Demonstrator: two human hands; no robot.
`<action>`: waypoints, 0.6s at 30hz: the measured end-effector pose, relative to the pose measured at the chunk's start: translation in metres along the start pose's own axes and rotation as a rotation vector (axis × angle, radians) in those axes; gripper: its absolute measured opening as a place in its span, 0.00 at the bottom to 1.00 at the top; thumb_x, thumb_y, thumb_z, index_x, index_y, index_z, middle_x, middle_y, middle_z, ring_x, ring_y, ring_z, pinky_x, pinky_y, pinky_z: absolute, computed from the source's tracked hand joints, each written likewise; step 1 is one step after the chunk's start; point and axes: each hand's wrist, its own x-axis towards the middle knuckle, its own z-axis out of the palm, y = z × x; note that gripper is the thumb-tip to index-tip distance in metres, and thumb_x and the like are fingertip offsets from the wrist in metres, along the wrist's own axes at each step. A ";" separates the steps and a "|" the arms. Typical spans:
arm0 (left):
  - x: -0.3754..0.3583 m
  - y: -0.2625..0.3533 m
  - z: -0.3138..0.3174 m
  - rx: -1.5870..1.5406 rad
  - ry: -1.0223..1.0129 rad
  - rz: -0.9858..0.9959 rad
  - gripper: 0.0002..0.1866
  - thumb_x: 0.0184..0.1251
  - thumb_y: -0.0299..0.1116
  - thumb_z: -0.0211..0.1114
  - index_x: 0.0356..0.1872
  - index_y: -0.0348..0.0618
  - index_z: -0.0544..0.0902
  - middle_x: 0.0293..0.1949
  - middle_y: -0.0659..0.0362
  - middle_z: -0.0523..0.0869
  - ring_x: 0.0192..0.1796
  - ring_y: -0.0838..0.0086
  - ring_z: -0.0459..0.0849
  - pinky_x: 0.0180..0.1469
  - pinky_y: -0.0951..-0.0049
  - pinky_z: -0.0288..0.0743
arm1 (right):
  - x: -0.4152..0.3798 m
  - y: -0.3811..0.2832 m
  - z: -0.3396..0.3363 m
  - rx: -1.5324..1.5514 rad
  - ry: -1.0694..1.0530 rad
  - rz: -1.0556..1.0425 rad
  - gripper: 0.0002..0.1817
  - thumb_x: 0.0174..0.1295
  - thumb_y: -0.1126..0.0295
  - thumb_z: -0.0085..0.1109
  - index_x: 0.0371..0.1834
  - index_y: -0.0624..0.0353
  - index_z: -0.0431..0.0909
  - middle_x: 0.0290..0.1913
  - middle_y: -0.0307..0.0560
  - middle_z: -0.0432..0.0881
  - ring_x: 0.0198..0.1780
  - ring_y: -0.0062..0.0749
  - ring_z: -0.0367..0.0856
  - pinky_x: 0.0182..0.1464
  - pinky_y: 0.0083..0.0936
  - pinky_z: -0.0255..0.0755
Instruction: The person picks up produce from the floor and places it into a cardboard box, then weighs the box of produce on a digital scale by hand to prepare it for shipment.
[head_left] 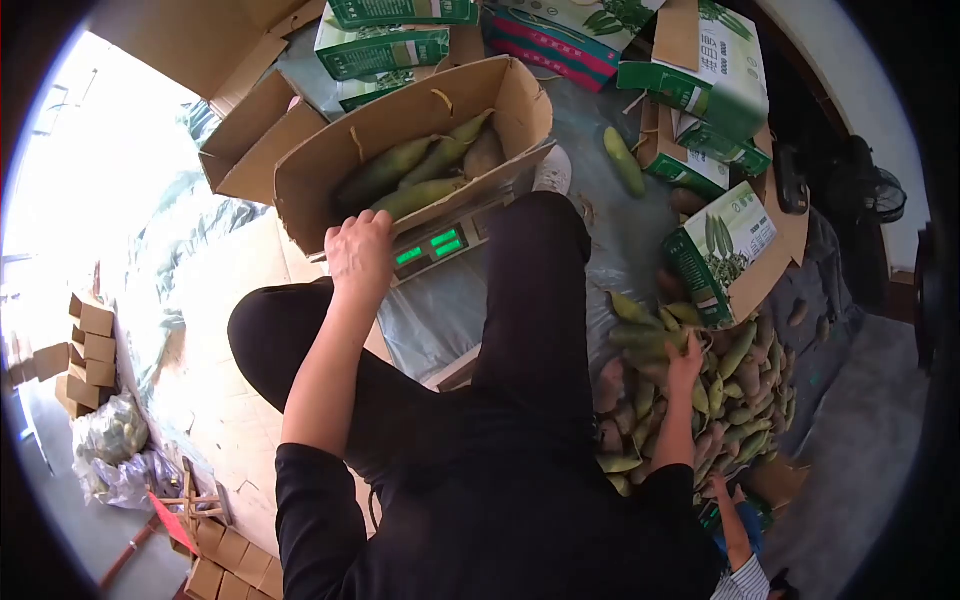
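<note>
My left grip [358, 250] curls over the box [400, 118] rim at eleven; leaning could skew the scale [471, 233]. At four, my right grip [686, 362] closes round a veg [640, 338]; tugging might slide the pile [738, 410].

From here I'm seeing the left forearm [332, 350] running up and forward, bare to the elbow, where a dark sleeve [318, 500] is ending. The left hand [358, 250] is turning its back upward, its fingers bending at the knuckles and lying close together; the thumb isn't showing clearly. The right arm is reaching out to the person's right, its sleeve [668, 490] also stopping near the elbow and its bare forearm [675, 430] pointing forward. The right hand [686, 362] is sitting lower in view than the left, its fingers partly bending, and their exact closure is hard for me to make out.
</note>
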 end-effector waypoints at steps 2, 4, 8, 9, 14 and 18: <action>-0.001 -0.002 0.002 -0.002 0.022 0.006 0.01 0.57 0.30 0.59 0.28 0.48 0.77 0.29 0.61 0.80 0.38 0.66 0.81 0.40 0.63 0.68 | 0.019 -0.059 -0.003 0.035 0.004 -0.114 0.26 0.52 0.77 0.61 0.58 0.64 0.71 0.52 0.50 0.76 0.52 0.36 0.75 0.55 0.29 0.67; -0.001 -0.001 0.002 -0.004 0.045 0.020 0.02 0.57 0.30 0.59 0.27 0.48 0.77 0.29 0.61 0.80 0.38 0.66 0.81 0.40 0.63 0.68 | 0.034 -0.126 -0.006 0.145 -0.027 -0.159 0.26 0.55 0.78 0.60 0.60 0.66 0.69 0.55 0.45 0.74 0.54 0.28 0.73 0.58 0.25 0.65; -0.001 -0.002 0.002 0.005 0.045 0.023 0.01 0.56 0.30 0.59 0.27 0.48 0.77 0.28 0.61 0.80 0.37 0.67 0.81 0.39 0.63 0.69 | 0.060 -0.236 -0.005 0.534 -0.029 -0.342 0.25 0.57 0.82 0.57 0.60 0.67 0.68 0.57 0.46 0.72 0.54 0.28 0.73 0.57 0.25 0.70; -0.001 -0.003 0.002 0.001 0.048 0.032 0.01 0.56 0.30 0.58 0.27 0.48 0.77 0.28 0.61 0.80 0.38 0.67 0.81 0.39 0.63 0.69 | 0.063 -0.263 -0.004 0.578 -0.035 -0.397 0.25 0.57 0.83 0.56 0.61 0.67 0.68 0.57 0.46 0.72 0.54 0.28 0.73 0.57 0.26 0.70; -0.001 -0.001 0.002 0.041 0.018 0.014 0.01 0.56 0.29 0.58 0.27 0.48 0.77 0.29 0.61 0.80 0.39 0.67 0.81 0.40 0.63 0.70 | 0.075 -0.365 0.014 0.768 -0.163 -0.750 0.25 0.57 0.84 0.57 0.60 0.64 0.69 0.52 0.42 0.73 0.53 0.22 0.72 0.53 0.21 0.72; 0.001 -0.003 0.004 0.049 0.008 0.008 0.02 0.56 0.28 0.56 0.28 0.48 0.77 0.30 0.61 0.81 0.39 0.67 0.81 0.41 0.63 0.70 | 0.070 -0.418 0.048 0.570 -0.147 -0.977 0.27 0.53 0.82 0.61 0.59 0.59 0.72 0.52 0.40 0.76 0.50 0.25 0.76 0.54 0.24 0.71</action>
